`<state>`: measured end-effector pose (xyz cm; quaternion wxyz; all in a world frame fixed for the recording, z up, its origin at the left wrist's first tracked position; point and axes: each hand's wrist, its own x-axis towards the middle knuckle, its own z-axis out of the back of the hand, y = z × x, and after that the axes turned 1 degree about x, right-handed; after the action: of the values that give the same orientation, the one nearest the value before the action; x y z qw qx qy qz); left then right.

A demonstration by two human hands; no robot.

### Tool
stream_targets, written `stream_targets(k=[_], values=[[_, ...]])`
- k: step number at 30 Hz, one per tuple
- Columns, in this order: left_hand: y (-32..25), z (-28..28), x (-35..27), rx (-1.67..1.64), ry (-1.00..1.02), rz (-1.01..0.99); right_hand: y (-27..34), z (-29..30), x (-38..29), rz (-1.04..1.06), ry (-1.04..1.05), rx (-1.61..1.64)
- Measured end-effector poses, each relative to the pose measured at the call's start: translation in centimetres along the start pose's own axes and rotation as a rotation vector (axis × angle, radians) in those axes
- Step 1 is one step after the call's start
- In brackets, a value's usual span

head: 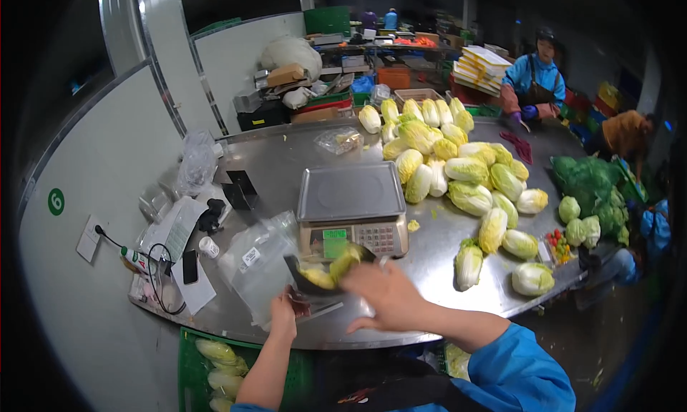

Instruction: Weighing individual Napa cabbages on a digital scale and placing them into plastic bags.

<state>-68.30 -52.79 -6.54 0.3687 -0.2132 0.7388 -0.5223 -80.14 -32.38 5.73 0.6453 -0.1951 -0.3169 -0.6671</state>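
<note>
In front of the scale, a black curved tray (pixel 301 281) holds yellow-green cabbage pieces (pixel 318 277). My left hand (pixel 285 311) grips the near-left edge of this tray, with part of its fingers in shadow. Over the tray's right side is my right hand (pixel 384 296), blurred, its thumb apart from the fingers and nothing seen in its grasp. Whether its fingertips touch the leaves cannot be made out. A digital weighing scale (pixel 351 195) with a steel pan and a lit green display stands just beyond. Clear plastic bags (pixel 257 267) lie to the left, under the tray's side.
Many napa cabbages (pixel 469 198) are heaped on the steel table (pixel 429 272) at right. A black bent stand (pixel 240 189), phone (pixel 190 267), papers and white jar (pixel 208 247) sit left. Below is a green crate (pixel 188 358) of cabbages. A co-worker (pixel 534 85) stands across the table.
</note>
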Motion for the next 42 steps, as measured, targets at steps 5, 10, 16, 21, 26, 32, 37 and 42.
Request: stream_targets(k=[5, 10, 16, 21, 26, 32, 37, 42], values=[[-0.8, -0.5, 0.2, 0.167, 0.136, -0.138, -5.9, 8.8, 3.4, 0.088, -0.113, -0.073], [0.5, 0.4, -3.7, 0.182, 0.138, 0.077, -8.9, 14.6, 6.0, -0.031, -0.474, 0.001], [6.8, 2.0, -12.6, 0.063, 0.366, 0.429, -15.4, -5.2, -6.1, -0.442, 0.102, -0.028], [15.5, 4.6, -16.7, 0.024, 0.263, 0.498, 2.5, -11.7, -13.6, -0.596, 0.48, 0.518], [15.5, 5.2, -17.5, 0.016, 0.384, 0.398, 10.8, -11.7, -15.8, -0.336, 0.726, 0.477], [14.5, 5.3, -18.0, -0.131, 0.349, 0.586, 13.4, -10.5, -16.4, -0.051, 0.754, 0.049], [15.0, 5.0, -17.5, 0.025, 0.373, 0.429, 13.8, -9.1, -15.5, 0.03, 0.728, 0.075], [14.7, 6.1, -17.1, 0.111, 0.441, 0.357, 14.6, -5.3, -23.5, -0.548, 0.769, 0.254]])
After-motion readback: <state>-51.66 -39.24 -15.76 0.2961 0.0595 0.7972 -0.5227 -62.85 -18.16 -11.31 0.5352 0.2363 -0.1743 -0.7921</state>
